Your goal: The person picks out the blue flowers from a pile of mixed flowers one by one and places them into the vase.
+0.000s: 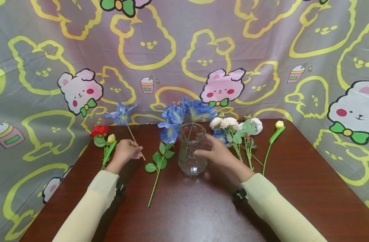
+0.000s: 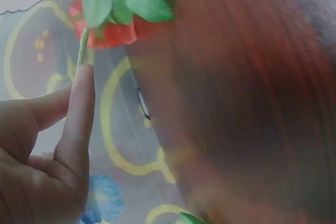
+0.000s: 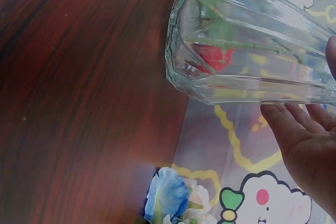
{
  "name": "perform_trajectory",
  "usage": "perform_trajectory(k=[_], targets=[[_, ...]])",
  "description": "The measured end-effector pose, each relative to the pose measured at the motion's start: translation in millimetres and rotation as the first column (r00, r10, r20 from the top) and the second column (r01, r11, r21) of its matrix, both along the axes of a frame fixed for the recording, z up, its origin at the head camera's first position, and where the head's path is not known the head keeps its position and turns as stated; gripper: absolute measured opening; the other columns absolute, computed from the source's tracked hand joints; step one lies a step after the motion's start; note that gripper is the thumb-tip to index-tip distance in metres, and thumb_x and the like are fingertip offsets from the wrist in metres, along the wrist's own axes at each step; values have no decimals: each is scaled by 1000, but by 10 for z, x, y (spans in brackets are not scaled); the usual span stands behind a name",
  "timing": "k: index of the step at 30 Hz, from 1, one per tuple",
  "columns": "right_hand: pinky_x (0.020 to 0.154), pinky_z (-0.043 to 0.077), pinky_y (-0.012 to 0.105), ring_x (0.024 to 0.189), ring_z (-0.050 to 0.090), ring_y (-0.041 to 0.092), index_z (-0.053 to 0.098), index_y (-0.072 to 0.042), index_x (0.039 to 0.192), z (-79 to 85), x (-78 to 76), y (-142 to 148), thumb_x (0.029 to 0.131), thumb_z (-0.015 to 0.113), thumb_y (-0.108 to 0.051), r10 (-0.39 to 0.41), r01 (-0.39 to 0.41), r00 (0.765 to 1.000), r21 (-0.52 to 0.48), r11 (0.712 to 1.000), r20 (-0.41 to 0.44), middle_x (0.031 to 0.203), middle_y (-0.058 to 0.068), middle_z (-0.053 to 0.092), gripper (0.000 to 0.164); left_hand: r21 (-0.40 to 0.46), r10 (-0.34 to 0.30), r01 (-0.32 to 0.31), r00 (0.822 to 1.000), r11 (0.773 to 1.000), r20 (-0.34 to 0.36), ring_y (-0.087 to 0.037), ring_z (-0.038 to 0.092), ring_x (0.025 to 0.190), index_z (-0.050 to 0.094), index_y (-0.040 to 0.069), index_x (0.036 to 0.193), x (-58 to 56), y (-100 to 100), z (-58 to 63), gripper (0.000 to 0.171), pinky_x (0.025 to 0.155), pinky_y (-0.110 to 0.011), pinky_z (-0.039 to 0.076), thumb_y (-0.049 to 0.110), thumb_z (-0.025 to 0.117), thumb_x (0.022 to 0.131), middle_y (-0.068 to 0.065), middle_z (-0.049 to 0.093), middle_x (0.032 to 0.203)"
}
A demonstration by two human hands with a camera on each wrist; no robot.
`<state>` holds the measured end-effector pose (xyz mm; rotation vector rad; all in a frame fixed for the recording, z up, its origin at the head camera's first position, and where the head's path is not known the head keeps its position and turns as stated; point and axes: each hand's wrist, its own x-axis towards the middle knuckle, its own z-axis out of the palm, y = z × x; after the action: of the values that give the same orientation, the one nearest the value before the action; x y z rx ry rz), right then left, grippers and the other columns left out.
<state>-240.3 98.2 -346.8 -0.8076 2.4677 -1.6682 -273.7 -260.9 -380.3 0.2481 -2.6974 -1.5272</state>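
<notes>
Toward nine o'clock of the glass vase (image 1: 191, 164), left hand (image 1: 126, 150) pinches the blue flower (image 1: 122, 115).
Right hand (image 1: 219, 154) cups three o'clock; glass likely slippery, fragile, best held mid-body.

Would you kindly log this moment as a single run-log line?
left hand: pinches blue flower by stem | right hand: curved round glass vase | glass vase: upright, other blue flowers in it | blue flower: outside

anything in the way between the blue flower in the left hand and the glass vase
A leafy stem lies on the table between them; blue blooms in the vase overhang its left rim.
</notes>
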Motion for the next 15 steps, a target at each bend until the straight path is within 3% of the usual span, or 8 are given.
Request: perform_trajectory(k=[3, 7, 15], targets=[[101, 41, 51, 124, 50, 40, 44, 5, 140, -109, -98, 10, 87, 73, -6, 0, 0, 1000, 0, 1000, 0, 134, 24, 53, 62, -9, -7, 7, 999, 1000, -50, -18, 68, 57, 56, -13, 99, 32, 43, 66, 23, 67, -44, 58, 5, 67, 91, -21, 69, 80], [102, 41, 49, 124, 51, 37, 44, 1, 141, -266, -228, 21, 86, 75, -9, -4, 4, 1000, -6, 1000, -15, 135, 21, 54, 64, -40, -31, 27, 992, 999, -125, -20, 69, 59, 57, -12, 99, 87, 115, 162, 23, 60, -36, 58, 6, 68, 91, -22, 70, 84], [99, 45, 43, 122, 54, 30, 48, -5, 140, -293, -236, 35, 84, 78, -21, -14, 14, 999, 7, 1000, -43, 133, 12, 58, 65, -103, -79, 54, 965, 993, -251, -22, 69, 60, 58, -8, 96, 224, 302, 320, 23, 54, -29, 57, 10, 71, 90, -16, 70, 77]])
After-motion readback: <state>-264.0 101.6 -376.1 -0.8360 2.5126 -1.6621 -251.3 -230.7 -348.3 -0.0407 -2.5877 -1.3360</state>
